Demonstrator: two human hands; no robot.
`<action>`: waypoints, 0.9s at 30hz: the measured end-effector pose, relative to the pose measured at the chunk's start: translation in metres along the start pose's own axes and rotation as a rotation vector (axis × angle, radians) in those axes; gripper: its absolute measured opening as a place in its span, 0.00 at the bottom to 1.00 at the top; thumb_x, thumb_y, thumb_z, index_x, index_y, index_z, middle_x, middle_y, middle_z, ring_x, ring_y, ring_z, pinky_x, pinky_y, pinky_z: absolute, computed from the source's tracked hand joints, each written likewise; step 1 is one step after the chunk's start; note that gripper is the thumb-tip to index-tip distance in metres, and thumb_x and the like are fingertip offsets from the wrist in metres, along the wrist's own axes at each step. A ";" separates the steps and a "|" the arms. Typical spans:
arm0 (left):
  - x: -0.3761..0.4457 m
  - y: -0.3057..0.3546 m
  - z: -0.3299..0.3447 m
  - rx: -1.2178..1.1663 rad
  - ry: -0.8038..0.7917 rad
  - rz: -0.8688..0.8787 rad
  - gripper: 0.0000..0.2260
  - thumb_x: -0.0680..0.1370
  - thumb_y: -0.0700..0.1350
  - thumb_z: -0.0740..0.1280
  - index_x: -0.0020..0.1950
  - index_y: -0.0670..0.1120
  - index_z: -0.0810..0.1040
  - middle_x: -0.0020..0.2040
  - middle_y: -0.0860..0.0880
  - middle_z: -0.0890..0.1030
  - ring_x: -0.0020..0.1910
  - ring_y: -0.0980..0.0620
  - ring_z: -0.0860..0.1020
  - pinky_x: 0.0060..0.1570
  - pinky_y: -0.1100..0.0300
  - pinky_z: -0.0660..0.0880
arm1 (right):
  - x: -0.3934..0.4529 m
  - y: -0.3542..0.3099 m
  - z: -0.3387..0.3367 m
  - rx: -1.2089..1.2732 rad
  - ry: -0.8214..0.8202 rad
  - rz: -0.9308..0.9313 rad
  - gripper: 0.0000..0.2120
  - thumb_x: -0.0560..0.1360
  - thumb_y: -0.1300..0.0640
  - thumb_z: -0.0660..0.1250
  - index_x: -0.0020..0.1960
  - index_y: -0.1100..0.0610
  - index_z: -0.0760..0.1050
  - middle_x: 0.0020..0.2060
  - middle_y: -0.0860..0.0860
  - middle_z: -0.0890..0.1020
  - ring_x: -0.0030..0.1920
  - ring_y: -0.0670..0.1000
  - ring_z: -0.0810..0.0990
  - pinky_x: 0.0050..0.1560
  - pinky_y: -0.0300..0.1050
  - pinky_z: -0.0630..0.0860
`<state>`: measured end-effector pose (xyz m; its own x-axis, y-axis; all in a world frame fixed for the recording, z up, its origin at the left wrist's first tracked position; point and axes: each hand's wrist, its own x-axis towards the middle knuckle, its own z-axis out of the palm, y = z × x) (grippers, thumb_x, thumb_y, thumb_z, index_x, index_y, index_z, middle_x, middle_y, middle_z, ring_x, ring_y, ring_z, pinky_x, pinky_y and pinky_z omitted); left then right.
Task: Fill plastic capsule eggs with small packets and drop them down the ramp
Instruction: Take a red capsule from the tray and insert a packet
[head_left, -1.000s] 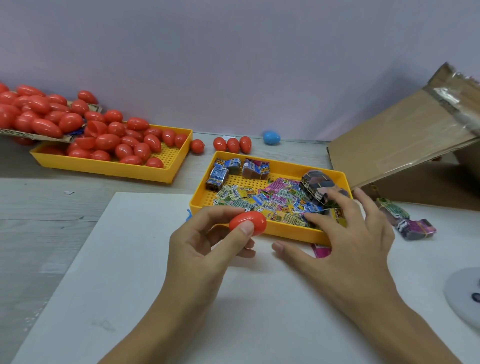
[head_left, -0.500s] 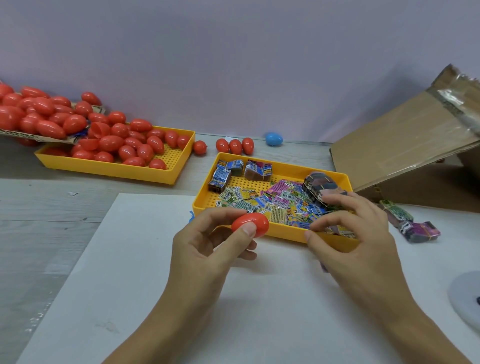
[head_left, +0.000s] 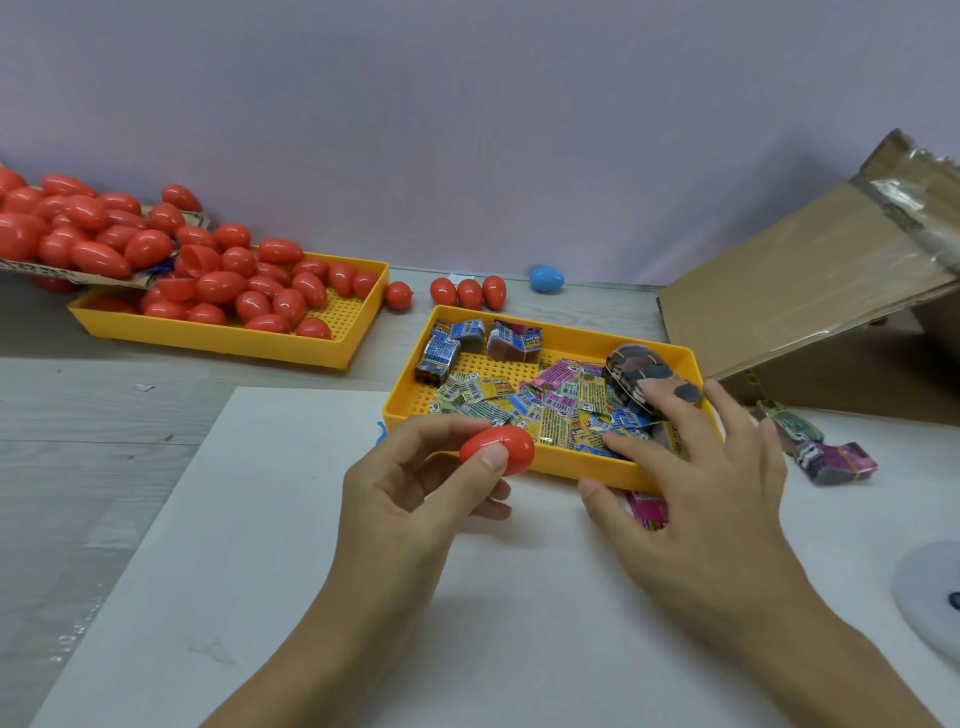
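My left hand (head_left: 415, 499) pinches a red capsule egg (head_left: 500, 448) between thumb and fingers, just in front of the near rim of the yellow packet tray (head_left: 550, 340). Loose coloured packets (head_left: 550, 410) and a few banded bundles lie in that tray. My right hand (head_left: 706, 483) reaches over the tray's near right corner with fingers spread and straight, fingertips touching the packets; I see nothing gripped in it. The cardboard ramp (head_left: 800, 280) slopes up at the right.
A second yellow tray (head_left: 228, 332) at the back left holds several red eggs, with more heaped on cardboard behind it. Three red eggs (head_left: 467, 292) and a blue egg (head_left: 546, 278) lie by the wall. Packet bundles (head_left: 831, 457) lie right of the tray. A white board (head_left: 311, 597) covers the table.
My right hand curled over the tray's right corner half a second ago and has now spread its fingers flat on the packets again. The left hand keeps holding the egg in place.
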<state>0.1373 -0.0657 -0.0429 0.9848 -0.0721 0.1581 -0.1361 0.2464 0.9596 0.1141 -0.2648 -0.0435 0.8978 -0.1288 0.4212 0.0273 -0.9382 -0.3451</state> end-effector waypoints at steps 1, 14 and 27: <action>0.000 0.000 0.000 0.000 0.000 0.000 0.13 0.66 0.52 0.74 0.49 0.50 0.85 0.44 0.45 0.85 0.39 0.45 0.83 0.39 0.55 0.81 | 0.000 0.001 -0.001 0.003 -0.002 -0.007 0.19 0.69 0.40 0.63 0.48 0.48 0.85 0.68 0.52 0.75 0.76 0.59 0.58 0.74 0.70 0.48; 0.000 -0.001 0.000 -0.011 -0.004 -0.006 0.14 0.66 0.52 0.74 0.49 0.49 0.85 0.44 0.44 0.85 0.39 0.46 0.83 0.38 0.56 0.80 | 0.006 0.010 -0.009 0.528 0.038 0.161 0.13 0.68 0.60 0.78 0.40 0.43 0.80 0.47 0.28 0.80 0.62 0.31 0.71 0.55 0.26 0.66; 0.000 0.001 0.001 -0.012 -0.006 0.000 0.14 0.66 0.52 0.74 0.49 0.49 0.85 0.44 0.44 0.85 0.38 0.46 0.83 0.38 0.57 0.80 | 0.007 -0.012 -0.018 0.466 0.022 0.217 0.12 0.75 0.38 0.50 0.57 0.26 0.61 0.56 0.24 0.64 0.58 0.23 0.55 0.68 0.43 0.55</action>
<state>0.1374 -0.0663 -0.0417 0.9841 -0.0776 0.1597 -0.1348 0.2583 0.9566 0.1123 -0.2604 -0.0214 0.8952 -0.3157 0.3144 0.0393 -0.6469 -0.7616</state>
